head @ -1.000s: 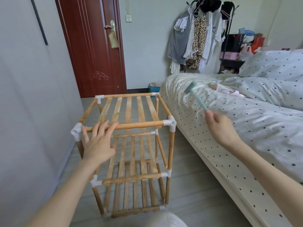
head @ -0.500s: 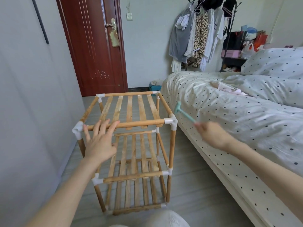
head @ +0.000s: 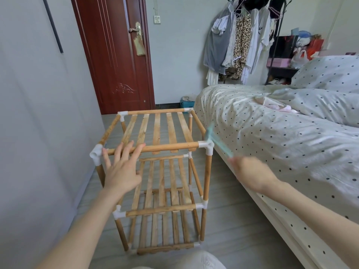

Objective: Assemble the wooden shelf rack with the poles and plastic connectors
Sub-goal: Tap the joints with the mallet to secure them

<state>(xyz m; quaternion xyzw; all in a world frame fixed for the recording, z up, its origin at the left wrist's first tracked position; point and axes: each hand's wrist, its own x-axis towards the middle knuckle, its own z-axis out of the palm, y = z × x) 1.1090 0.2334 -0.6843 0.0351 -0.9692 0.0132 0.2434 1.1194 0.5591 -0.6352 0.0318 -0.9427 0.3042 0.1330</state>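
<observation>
Beside the bed (head: 272, 133), our flat left hand (head: 122, 171) steadies the rack (head: 161, 146) while our right hand (head: 250, 173) grips the mallet (head: 215, 142), tapping the connector (head: 206, 145) tight.

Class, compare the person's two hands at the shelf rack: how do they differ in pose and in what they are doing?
The left hand lies open, fingers spread on the rack's front top pole; the right hand grips a small teal hammer. The left hand looks sharp; the right hand and hammer are motion-blurred. Both work at the rack's top level.
</observation>
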